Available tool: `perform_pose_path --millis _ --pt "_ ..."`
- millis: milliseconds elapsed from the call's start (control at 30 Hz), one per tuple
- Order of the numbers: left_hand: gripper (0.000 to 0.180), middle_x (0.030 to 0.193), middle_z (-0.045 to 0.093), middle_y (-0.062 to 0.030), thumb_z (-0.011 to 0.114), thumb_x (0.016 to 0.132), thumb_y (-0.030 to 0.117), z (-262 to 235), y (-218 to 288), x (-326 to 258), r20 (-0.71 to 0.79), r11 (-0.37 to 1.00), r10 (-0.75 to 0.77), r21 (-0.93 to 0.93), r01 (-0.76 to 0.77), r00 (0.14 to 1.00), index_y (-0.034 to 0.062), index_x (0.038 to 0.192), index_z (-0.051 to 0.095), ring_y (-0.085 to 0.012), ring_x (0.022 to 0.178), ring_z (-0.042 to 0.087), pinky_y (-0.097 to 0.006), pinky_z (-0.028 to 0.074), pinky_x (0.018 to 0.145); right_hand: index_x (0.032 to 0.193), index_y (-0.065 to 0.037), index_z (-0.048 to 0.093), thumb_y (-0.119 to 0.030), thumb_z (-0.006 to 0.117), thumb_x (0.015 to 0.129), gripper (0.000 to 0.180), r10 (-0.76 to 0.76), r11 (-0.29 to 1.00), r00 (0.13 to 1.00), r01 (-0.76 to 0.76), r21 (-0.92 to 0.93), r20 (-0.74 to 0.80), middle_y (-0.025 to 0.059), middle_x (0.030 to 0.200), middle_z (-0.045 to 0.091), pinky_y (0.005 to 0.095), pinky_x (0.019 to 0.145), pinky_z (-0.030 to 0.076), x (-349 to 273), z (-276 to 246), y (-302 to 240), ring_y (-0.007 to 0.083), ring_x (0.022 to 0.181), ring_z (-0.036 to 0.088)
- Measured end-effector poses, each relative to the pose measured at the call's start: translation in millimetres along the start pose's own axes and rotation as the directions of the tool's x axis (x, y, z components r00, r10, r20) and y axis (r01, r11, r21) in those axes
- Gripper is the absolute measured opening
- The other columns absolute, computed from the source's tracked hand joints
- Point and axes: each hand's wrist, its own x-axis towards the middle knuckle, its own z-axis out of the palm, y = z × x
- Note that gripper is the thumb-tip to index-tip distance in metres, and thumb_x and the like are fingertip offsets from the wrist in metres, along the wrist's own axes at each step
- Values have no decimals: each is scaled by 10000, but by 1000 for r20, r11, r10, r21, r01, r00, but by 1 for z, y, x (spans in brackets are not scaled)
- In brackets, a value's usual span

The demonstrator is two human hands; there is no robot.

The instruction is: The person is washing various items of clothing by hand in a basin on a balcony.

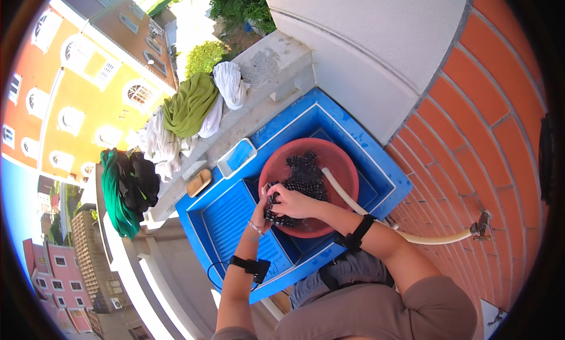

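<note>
A dark checked garment (306, 183) lies bunched and wet in a red plastic basin (348, 163). At the basin's left rim my left hand (259, 209) is closed on an edge of the cloth. My right hand (291, 202) grips the same cloth close beside it, fingers bent toward the left hand. The two hands nearly touch and partly hide the fabric between them. A cream hose (338, 188) runs over the basin's right rim, its end above the garment. The basin stands in the deep part of a blue wash sink (385, 190).
Left of the basin is a ribbed washboard (235, 213). A white tray (238, 157) and a brown brush or soap block (199, 183) sit along the far edge. White cloths (231, 84), a green cloth (191, 106) and dark garments (138, 181) lie on the ledge. A tap (481, 227) juts from the brick wall.
</note>
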Motion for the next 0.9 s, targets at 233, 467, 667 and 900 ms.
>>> perform_pose_path --millis 233,467,667,900 --pt "479 1097 493 -139 343 726 28 25 29 -4 143 984 54 158 -77 988 35 1204 350 -232 931 544 -334 466 785 950 -10 526 -42 488 797 161 108 993 782 -58 100 -614 91 884 556 234 636 446 -19 -36 79 108 752 547" --pt "559 1116 464 -200 403 775 94 116 133 -88 264 935 354 -131 -331 897 42 1290 191 -279 945 531 -368 453 815 1008 -131 560 -387 234 891 430 -111 962 987 77 -263 -118 111 869 586 395 897 287 21 -14 83 258 870 541" --pt "510 1122 466 -173 376 840 152 58 175 -89 236 804 593 -230 -548 770 48 1302 185 -244 954 528 -341 464 804 877 14 574 -332 418 856 381 159 823 982 -190 535 104 26 785 580 231 655 406 -1 -45 70 87 724 543" --pt "465 1045 517 -129 287 729 45 -11 91 -36 -185 924 380 38 -380 906 30 1177 409 -210 901 550 -319 462 782 929 -21 529 -62 567 739 198 302 642 915 14 767 -269 31 843 556 238 662 430 -5 -79 35 96 768 536"
